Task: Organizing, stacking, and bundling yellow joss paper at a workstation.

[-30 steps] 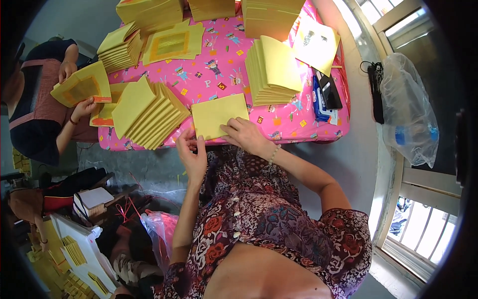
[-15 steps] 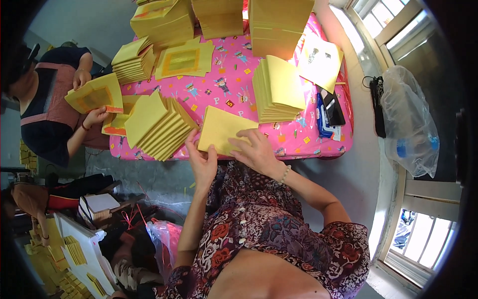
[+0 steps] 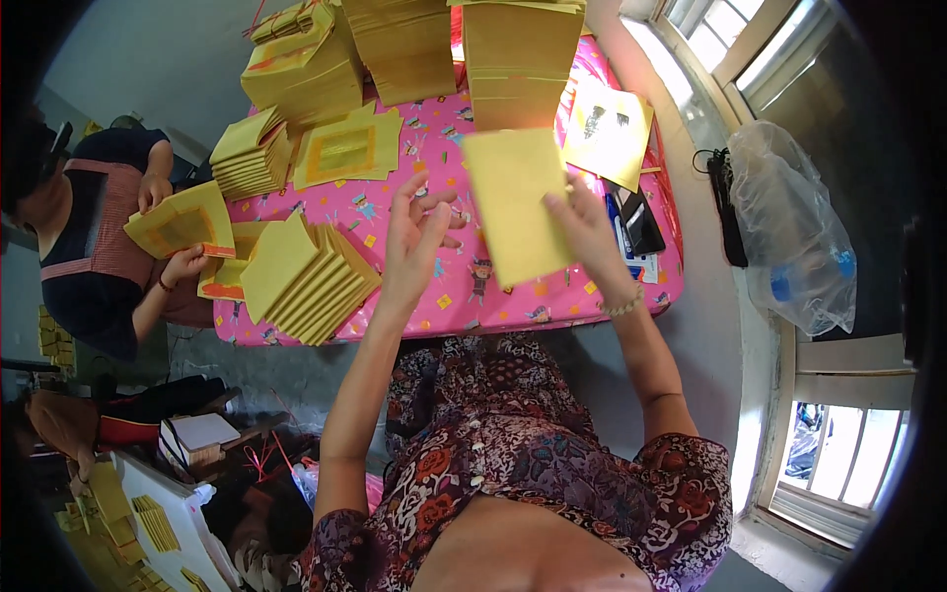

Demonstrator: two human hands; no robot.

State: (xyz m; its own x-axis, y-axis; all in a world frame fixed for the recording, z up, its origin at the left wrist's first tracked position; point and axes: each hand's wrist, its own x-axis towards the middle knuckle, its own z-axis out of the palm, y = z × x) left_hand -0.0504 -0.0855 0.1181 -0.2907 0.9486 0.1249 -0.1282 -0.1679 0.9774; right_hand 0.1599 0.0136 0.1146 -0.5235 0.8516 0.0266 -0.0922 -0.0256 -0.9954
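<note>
My right hand (image 3: pixel 589 232) grips the right edge of a folded yellow paper (image 3: pixel 518 212), thumb on top. The paper is slightly blurred and covers whatever lies beneath it. My left hand (image 3: pixel 419 242) is raised over the table just left of the paper, fingers apart and holding nothing. Left of that hand stands a fanned stack of folded yellow papers (image 3: pixel 311 281) at the table's near edge. A smaller folded stack (image 3: pixel 250 153) lies behind it, beside flat yellow sheets with an orange-framed square (image 3: pixel 347 148).
Tall yellow paper piles (image 3: pixel 400 49) line the back of the pink table (image 3: pixel 434 321). A printed yellow sheet (image 3: pixel 609 128) and black phone (image 3: pixel 646 232) lie at right. At left, a co-worker's hand (image 3: pixel 184 266) holds yellow paper. A clear plastic bag (image 3: pixel 794 227) hangs by the window.
The folded yellow paper has gone from the near edge to farther right in my right hand. My left hand has let go of it and risen. The fanned stack at right is now hidden.
</note>
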